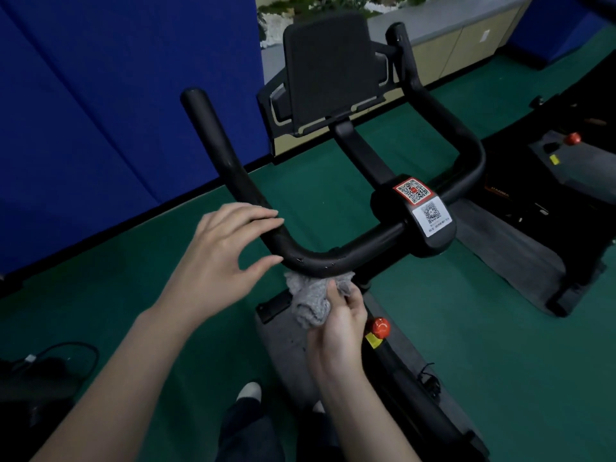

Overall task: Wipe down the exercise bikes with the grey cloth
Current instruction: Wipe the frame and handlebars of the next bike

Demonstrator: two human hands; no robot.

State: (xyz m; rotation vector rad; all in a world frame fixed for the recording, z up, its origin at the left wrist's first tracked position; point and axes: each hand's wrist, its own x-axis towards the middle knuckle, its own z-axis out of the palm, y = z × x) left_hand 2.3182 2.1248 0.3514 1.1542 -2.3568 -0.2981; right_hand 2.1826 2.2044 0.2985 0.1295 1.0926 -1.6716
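A black exercise bike fills the middle of the view, with its curved handlebar (333,261) in front of me and a dark tablet holder (330,68) above. My right hand (340,325) grips the bunched grey cloth (310,301) just under the left bend of the handlebar, the cloth touching the bar's underside. My left hand (220,258) hovers at the left arm of the handlebar with fingers spread and relaxed, fingertips close to the bar. Two QR stickers (423,205) sit on the handlebar's centre block.
A red knob (380,326) with a yellow tag sits on the bike frame beside my right hand. A second bike (573,168) stands at the right. Blue padded wall (100,111) at the left, green floor (483,328) all round, cables (66,355) at lower left.
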